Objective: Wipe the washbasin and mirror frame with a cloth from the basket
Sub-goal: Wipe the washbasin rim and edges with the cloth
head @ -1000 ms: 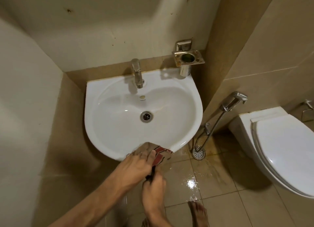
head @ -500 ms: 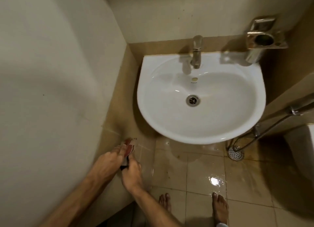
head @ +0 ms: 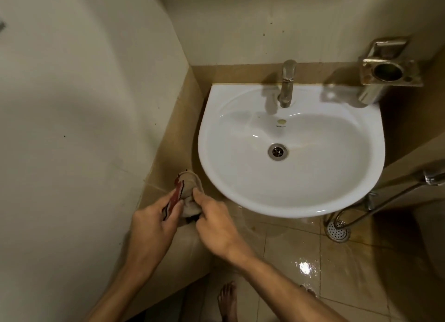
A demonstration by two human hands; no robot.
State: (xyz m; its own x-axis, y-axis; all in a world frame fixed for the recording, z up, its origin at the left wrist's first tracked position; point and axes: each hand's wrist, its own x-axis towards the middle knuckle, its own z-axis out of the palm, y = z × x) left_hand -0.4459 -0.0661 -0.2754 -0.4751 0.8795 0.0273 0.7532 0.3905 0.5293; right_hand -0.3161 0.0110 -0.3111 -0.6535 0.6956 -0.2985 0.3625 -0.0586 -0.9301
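A white washbasin (head: 301,201) hangs on the tan-tiled wall, with a steel tap (head: 287,83) at its back and a drain (head: 277,151) in the middle. Below and left of the basin's front rim I hold a small beige cloth with a red and dark stripe (head: 186,189). My left hand (head: 154,221) grips its left, striped edge. My right hand (head: 214,223) pinches its right side. The cloth is in the air, apart from the basin. No mirror frame and no basket are in view.
A steel tumbler holder (head: 385,73) is fixed to the wall at the basin's back right. A spray hose (head: 375,201) runs down to a floor drain (head: 337,230). The tiled floor (head: 305,266) is wet and shiny. My bare feet (head: 227,300) stand below. The cream wall (head: 72,129) is close on the left.
The view has swung left, so the basin now sits to the right. Both hands with the cloth have left the basin's front rim and now hold it lower left of the basin.
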